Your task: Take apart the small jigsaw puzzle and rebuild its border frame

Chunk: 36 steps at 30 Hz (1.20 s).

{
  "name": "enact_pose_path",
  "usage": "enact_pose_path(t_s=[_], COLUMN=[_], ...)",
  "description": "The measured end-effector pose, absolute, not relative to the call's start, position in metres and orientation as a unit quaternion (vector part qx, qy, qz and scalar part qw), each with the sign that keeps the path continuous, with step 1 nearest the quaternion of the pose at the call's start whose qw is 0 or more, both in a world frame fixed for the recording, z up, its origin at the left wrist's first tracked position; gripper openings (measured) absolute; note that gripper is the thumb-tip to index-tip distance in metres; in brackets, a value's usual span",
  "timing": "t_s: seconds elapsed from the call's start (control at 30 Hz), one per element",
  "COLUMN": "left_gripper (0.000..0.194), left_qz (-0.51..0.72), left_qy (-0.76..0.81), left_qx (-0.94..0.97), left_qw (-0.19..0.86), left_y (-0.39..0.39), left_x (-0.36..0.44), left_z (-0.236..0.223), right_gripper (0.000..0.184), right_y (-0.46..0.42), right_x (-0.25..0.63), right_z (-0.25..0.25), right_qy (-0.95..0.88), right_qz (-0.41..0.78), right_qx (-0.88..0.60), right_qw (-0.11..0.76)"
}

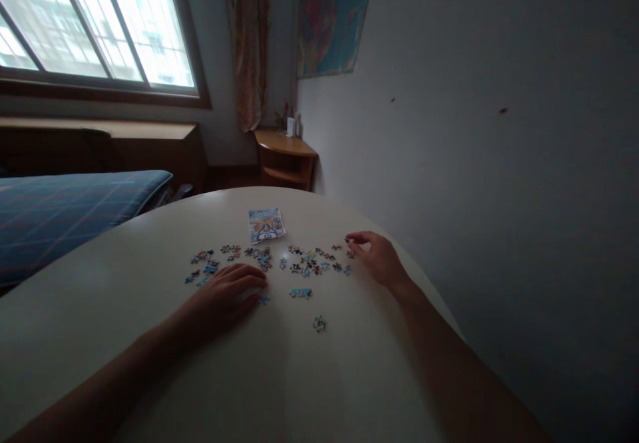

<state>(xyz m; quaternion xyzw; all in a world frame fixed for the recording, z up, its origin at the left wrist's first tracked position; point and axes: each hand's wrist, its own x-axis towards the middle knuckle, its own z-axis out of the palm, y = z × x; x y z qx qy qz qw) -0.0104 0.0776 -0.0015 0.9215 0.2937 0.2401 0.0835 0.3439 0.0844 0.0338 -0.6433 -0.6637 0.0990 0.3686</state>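
My right hand [375,257] is at the right end of the scattered pieces, its thumb and forefinger closed on a small dark jigsaw puzzle piece [347,239]. My left hand [232,291] rests low over the table with loosely curved fingers and the thumb apart from them. Close to its thumb tip lies a blue puzzle piece [264,300]; I cannot tell whether they touch. Several loose pieces [309,263] spread between the hands, and more lie beyond the left hand. Nearer to me are a joined blue strip of pieces [300,293] and a small white-and-dark piece or cluster [319,324].
A printed picture sheet or packet [266,225] lies behind the pieces on the round white table [210,376]. The wall [499,197] runs along the right side. A plaid-covered bed [74,210] stands at the left, and a corner shelf [284,142] beyond the table.
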Motion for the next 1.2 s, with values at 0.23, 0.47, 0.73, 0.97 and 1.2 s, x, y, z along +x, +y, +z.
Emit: enact_pose_path(t_s=[0.23, 0.47, 0.73, 0.97, 1.2], left_gripper=[0.021, 0.021, 0.020, 0.020, 0.021], left_qz=[0.233, 0.245, 0.246, 0.243, 0.239], left_qy=[0.298, 0.290, 0.297, 0.295, 0.297], left_qx=[0.920, 0.920, 0.917, 0.919, 0.919], left_qw=[0.099, 0.099, 0.099, 0.094, 0.098], left_y=[0.078, 0.078, 0.079, 0.078, 0.078], left_x=[-0.010, -0.010, -0.010, -0.010, -0.011], left_z=[0.000, 0.002, -0.003, -0.001, -0.001], right_gripper=[0.020, 0.008, 0.012, 0.010, 0.010], right_y=[0.079, 0.031, 0.013, 0.019, 0.057], right_x=[0.332, 0.275, 0.253, 0.253, 0.308], right_z=[0.046, 0.073, 0.067, 0.061, 0.047], right_qy=[-0.635, -0.816, -0.889, -0.904, -0.775], right_qz=[0.132, 0.318, 0.338, 0.297, 0.175], right_qx=[-0.609, -0.429, -0.300, -0.300, -0.550], right_qw=[0.456, 0.222, 0.076, 0.063, 0.255])
